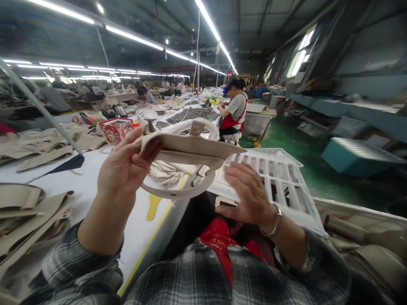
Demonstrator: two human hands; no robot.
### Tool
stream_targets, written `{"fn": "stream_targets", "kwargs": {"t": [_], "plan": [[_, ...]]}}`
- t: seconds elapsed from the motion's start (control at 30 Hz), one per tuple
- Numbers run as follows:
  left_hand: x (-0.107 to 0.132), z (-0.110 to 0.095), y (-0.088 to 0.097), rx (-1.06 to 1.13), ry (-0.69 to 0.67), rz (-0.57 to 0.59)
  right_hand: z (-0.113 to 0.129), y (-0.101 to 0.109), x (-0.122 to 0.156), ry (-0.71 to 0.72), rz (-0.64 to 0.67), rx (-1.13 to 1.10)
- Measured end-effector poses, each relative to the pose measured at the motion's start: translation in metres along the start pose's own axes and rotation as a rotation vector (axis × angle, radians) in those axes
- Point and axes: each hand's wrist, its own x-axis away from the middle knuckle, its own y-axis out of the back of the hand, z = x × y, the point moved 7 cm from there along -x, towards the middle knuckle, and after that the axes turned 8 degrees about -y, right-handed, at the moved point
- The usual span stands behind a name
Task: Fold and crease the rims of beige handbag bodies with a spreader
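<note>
A beige handbag (193, 146) is held up in front of me, seen edge-on with its opening between two panels. My left hand (122, 165) grips its left end, the thumb inside the fold and the fingers behind. One curved handle (181, 192) hangs below the bag, and another loop rises above it. Just off the bag's right end, my right hand (246, 190) has its fingers stretched out, slightly blurred, with nothing visible in it. Under the bag, a stack of beige pieces (165, 173) lies on the white table (130, 237).
Folded beige bag pieces (32, 216) pile up at left. A yellow template (154, 206) lies near the table edge. To the right stand a white slatted rack (280, 173) and a bin of beige pieces (365, 245). A co-worker (235, 110) in a red apron works further ahead.
</note>
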Motion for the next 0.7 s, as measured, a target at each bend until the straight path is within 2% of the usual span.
{"fn": "stream_targets", "kwargs": {"t": [0.07, 0.1, 0.2, 0.3, 0.37, 0.47, 0.53, 0.63, 0.7], "plan": [[0.008, 0.007, -0.02, -0.014, 0.027, 0.049, 0.01, -0.016, -0.004, 0.149, 0.262, 0.127], [0.01, 0.009, -0.03, -0.024, 0.033, 0.07, 0.008, -0.023, -0.007, 0.178, 0.348, 0.193], [0.008, 0.013, -0.046, -0.069, -0.011, 0.091, -0.006, -0.03, -0.016, 0.213, 0.473, 0.354], [-0.008, 0.02, -0.048, -0.173, -0.08, 0.112, -0.014, -0.006, -0.021, 0.204, 0.474, 0.285], [-0.017, 0.037, -0.051, -0.283, -0.009, 0.182, -0.021, 0.021, -0.026, 0.126, 0.429, 0.174], [-0.01, 0.08, -0.069, -0.413, 0.23, 0.391, -0.04, 0.057, -0.037, -0.047, 0.366, 0.045], [0.01, 0.108, -0.095, -0.448, 0.353, 0.606, -0.052, 0.067, -0.045, -0.123, 0.354, -0.017], [0.047, 0.147, -0.143, -0.494, 0.478, 0.986, -0.065, 0.058, -0.056, -0.106, 0.487, 0.004], [0.06, 0.169, -0.168, -0.479, 0.518, 1.131, -0.074, 0.051, -0.062, -0.07, 0.587, 0.09]]}}
